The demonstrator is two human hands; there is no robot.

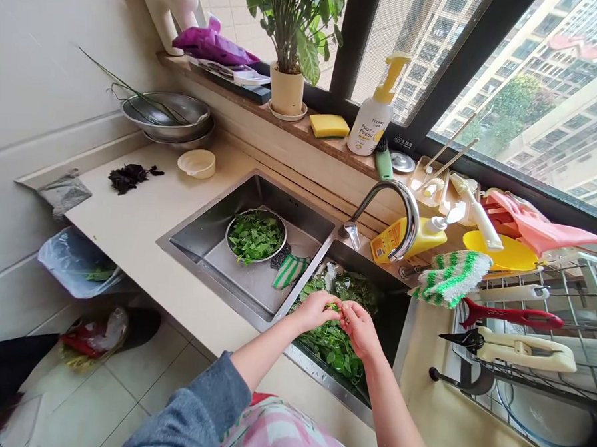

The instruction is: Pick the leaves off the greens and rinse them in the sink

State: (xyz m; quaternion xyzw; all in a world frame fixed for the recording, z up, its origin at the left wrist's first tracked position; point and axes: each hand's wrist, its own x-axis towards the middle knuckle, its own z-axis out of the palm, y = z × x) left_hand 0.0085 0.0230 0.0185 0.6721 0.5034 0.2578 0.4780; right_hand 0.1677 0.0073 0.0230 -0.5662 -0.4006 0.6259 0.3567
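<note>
Above the right sink basin my two hands meet, fingertips close together. My left hand [320, 311] is closed, pinching a small piece of leafy greens. My right hand [359, 325] is closed too, its thumb and fingers on the same bit of greens. Below them, loose leafy greens [339, 349] fill much of the right basin [391, 322] and look wet. In the left basin [212, 249] stands a round metal bowl [228, 236] heaped with picked green leaves [256, 234]. Beside it lie a dark scrubber [280, 256] and a green-and-white striped cloth [290, 272].
The faucet [411, 216] arches over the right basin. A yellow bottle [398, 239] stands behind it. At right, a wire rack [575, 298] holds scissors [522, 348] and a red-handled peeler [518, 318]. Left are dark leaves [131, 177], a small bowl [197, 165] and a bagged bin [76, 265].
</note>
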